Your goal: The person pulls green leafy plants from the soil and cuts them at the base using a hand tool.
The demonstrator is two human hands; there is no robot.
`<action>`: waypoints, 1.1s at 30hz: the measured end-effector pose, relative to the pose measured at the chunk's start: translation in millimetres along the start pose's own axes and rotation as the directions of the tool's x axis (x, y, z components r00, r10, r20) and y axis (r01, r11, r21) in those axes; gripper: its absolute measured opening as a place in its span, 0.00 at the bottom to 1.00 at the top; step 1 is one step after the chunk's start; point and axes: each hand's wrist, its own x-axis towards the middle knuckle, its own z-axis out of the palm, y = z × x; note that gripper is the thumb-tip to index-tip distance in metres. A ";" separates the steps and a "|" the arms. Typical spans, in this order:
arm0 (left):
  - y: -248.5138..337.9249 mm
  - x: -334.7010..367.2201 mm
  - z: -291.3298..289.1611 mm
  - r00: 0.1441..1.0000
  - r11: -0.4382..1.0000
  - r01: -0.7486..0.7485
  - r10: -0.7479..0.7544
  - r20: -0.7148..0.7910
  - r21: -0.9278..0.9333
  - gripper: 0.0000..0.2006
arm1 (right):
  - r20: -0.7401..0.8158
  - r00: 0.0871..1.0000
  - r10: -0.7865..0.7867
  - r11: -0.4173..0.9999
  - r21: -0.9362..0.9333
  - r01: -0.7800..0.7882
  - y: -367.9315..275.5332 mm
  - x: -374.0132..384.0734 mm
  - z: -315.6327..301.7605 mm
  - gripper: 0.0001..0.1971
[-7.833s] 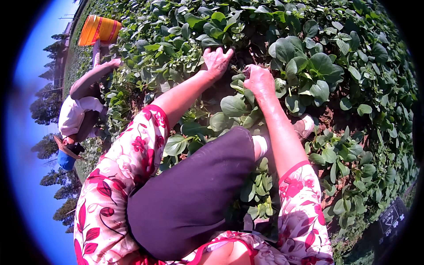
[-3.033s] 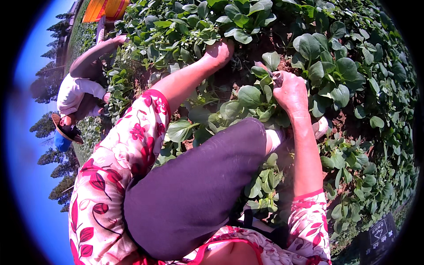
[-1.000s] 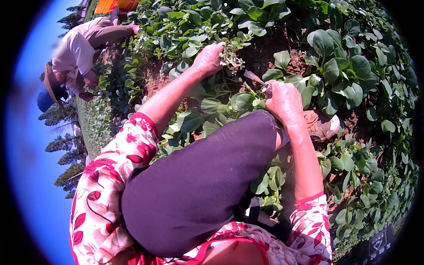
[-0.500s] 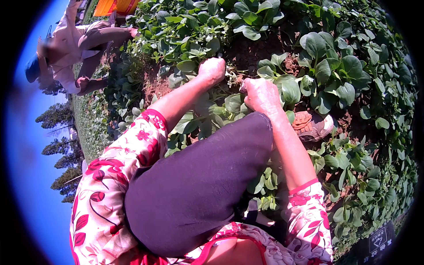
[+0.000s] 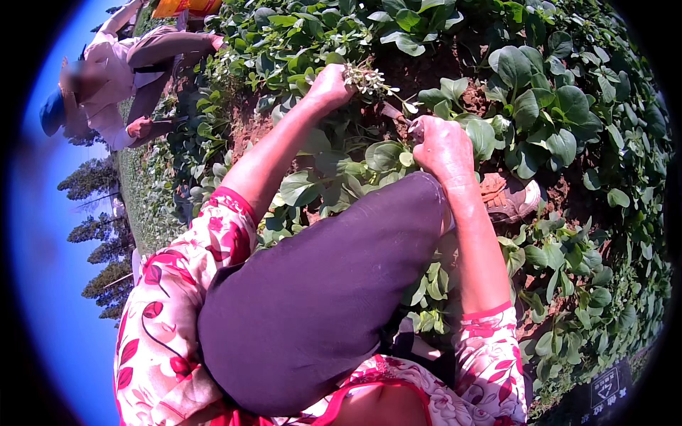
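Note:
My left hand (image 5: pixel 329 87) is closed round a small uprooted weed (image 5: pixel 368 79), whose pale little leaves and stems stick out to the right of my fist. To the right and a bit nearer, my right hand (image 5: pixel 444 148) grips a small hand tool with a narrow metal blade (image 5: pixel 393 113) pointing left toward bare soil; my fist hides its handle. Broad-leaved green vegetable plants (image 5: pixel 383 155) grow just below the blade, and another leafy plant (image 5: pixel 479 135) stands beside my right hand.
My dark-trousered knee (image 5: pixel 334 284) rises between my forearms. My brown shoe (image 5: pixel 508 197) rests among plants at the right. Another person (image 5: pixel 106 85) bends over the crop at the upper left, near an orange-yellow bag (image 5: pixel 186 7). A black printed object (image 5: pixel 604 394) lies at the lower right.
My left hand has moved up and slightly left, and the weed now shows in it. My right hand has shifted a little right, with the tool's blade now showing.

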 end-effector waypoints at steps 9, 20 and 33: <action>3.0 21.7 -63.0 0.989 0.722 -0.112 0.147 -0.006 -0.683 0.16 | -0.126 0.990 0.062 0.996 -0.049 -0.069 6.3 -37.7 -46.2 0.10; 48.2 -33.9 4.9 0.963 0.922 -0.054 -0.054 0.265 0.383 0.15 | 0.098 0.993 -0.071 0.993 -0.086 0.080 -9.3 -32.7 -36.7 0.10; -13.0 -87.6 53.1 0.966 0.868 0.005 -0.133 0.222 0.497 0.14 | 0.157 0.957 -0.246 0.969 0.006 0.248 -12.6 -18.5 -0.6 0.10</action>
